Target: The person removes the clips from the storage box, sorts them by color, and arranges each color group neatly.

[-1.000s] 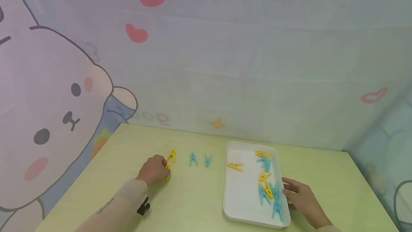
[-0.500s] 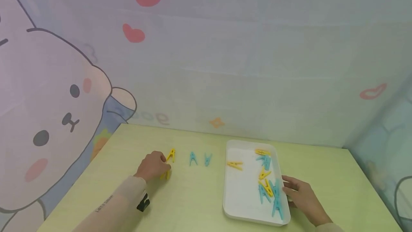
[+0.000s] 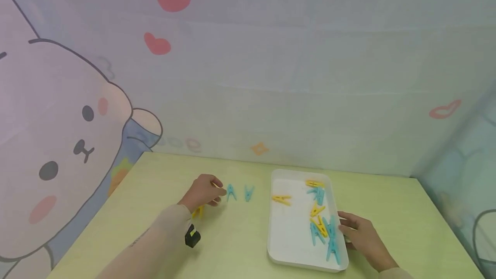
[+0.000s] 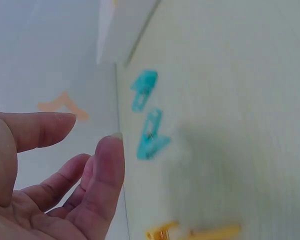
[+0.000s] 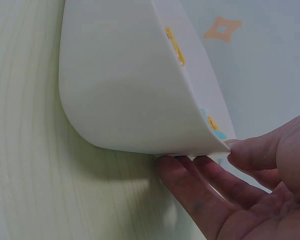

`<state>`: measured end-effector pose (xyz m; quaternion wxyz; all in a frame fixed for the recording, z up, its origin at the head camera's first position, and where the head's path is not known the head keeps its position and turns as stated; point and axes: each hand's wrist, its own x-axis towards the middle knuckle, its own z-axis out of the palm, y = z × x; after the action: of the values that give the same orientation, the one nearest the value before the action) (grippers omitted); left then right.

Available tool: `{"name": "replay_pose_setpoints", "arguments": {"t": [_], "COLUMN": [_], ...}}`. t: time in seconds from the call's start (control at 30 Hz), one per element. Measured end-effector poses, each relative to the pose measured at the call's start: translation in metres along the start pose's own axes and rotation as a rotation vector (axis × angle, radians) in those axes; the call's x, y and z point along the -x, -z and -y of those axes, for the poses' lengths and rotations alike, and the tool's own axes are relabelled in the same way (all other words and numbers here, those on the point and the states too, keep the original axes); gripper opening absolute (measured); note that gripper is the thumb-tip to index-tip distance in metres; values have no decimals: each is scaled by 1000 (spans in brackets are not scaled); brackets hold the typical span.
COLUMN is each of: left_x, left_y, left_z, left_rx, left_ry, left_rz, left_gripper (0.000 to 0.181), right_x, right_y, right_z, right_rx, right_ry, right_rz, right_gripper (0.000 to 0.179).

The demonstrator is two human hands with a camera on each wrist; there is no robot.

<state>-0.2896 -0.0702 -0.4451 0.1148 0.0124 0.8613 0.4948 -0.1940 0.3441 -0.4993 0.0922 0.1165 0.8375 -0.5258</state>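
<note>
My left hand (image 3: 205,190) is over the table beside a blue clothespin (image 3: 230,192); another blue clothespin (image 3: 248,193) lies just to its right. In the left wrist view, thumb and fingers stand apart with nothing between them. A yellow clothespin (image 3: 198,211) shows below the hand, and more yellow (image 4: 215,233) appears at the bottom of the left wrist view. With my right hand (image 3: 362,238) I hold the right side of a white tray (image 3: 288,244), thumb at its rim and fingertips against the outer wall.
Several yellow clothespins (image 3: 281,200) and blue clothespins (image 3: 333,251) lie inside the tray, mostly along its right side. Behind the table (image 3: 232,244) hangs a printed cloth (image 3: 310,68). A cable (image 3: 475,236) runs at the far right.
My left hand has let go of the lower yellow clothespin, which stays on the table, and has moved right toward the blue ones. The right hand stays at the tray.
</note>
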Motion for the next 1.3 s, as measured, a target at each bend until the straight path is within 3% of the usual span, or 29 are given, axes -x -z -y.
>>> {"name": "replay_pose_setpoints", "arguments": {"t": [0.33,0.63,0.77,0.97,1.3], "left_x": [-12,-22,-28,-38,-56], "left_y": [-45,-90,-107,-127,-147], "left_z": [-31,-55,-64,-78,-81], "left_rx": [239,250,175,-61,-343], "left_ry": [-90,-126,-158,-245,-373], "left_rz": [113,186,190,176,189], "left_gripper": [25,27,26,28,34], "right_x": [-1,-3,-4,-1,0], "right_y": [-3,-2,-1,1,-1], "right_z": [-2,-5,-5,-4,-1], "right_rx": [-24,-10,-6,-26,-46], "right_ry": [-14,-18,-8,9,10], "right_rz": [-21,-13,-11,-18,-32], "right_gripper": [44,45,45,45,43]}}
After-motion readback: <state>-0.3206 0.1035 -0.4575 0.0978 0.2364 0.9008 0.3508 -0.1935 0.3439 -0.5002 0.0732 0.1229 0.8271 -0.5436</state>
